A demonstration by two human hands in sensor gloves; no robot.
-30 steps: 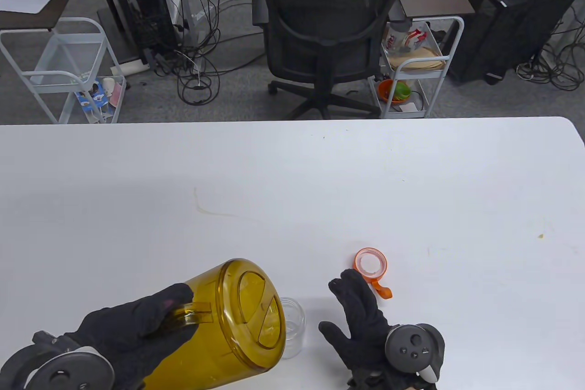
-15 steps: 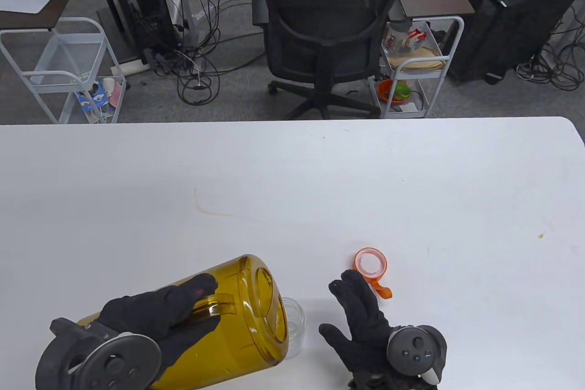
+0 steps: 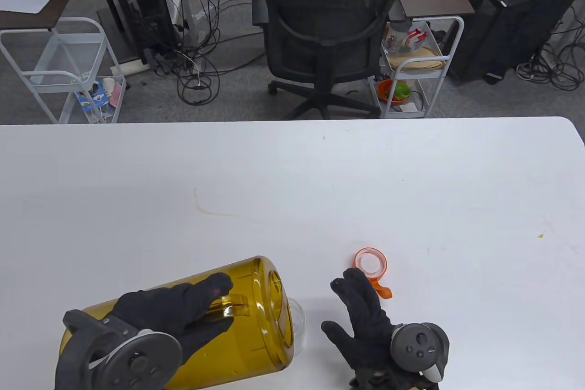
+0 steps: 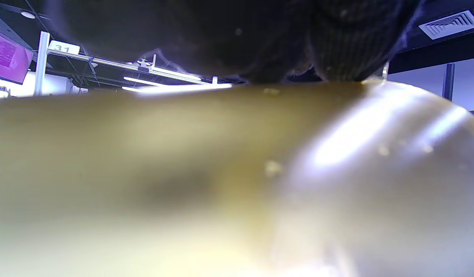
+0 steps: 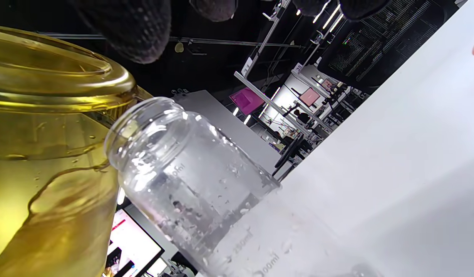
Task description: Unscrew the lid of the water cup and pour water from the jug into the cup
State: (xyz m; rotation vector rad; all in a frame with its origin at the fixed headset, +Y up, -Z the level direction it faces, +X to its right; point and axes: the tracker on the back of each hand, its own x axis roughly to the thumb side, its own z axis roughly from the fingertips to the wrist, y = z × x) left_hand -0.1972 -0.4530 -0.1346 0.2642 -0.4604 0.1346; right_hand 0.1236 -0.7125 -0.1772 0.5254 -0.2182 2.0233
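Note:
My left hand (image 3: 183,312) grips the handle of the amber jug (image 3: 256,317), which is tipped almost flat with its mouth over the clear cup (image 3: 297,321). The cup stands lidless near the table's front edge, mostly hidden behind the jug's rim. In the right wrist view the jug's spout (image 5: 86,88) hangs right over the cup's open mouth (image 5: 144,119), and liquid inside the jug leans toward the rim. The orange lid (image 3: 371,264) lies on the table to the right. My right hand (image 3: 365,321) rests beside the cup with fingers spread, holding nothing. The left wrist view is filled by the jug's wall (image 4: 237,181).
The white table (image 3: 320,179) stretches wide behind the hands. An office chair (image 3: 329,38) and wire carts (image 3: 413,65) stand on the floor past its far edge.
The left hand has tipped the jug further, from slanted to nearly horizontal, and its mouth has moved over the cup. The right hand and the lid have stayed put.

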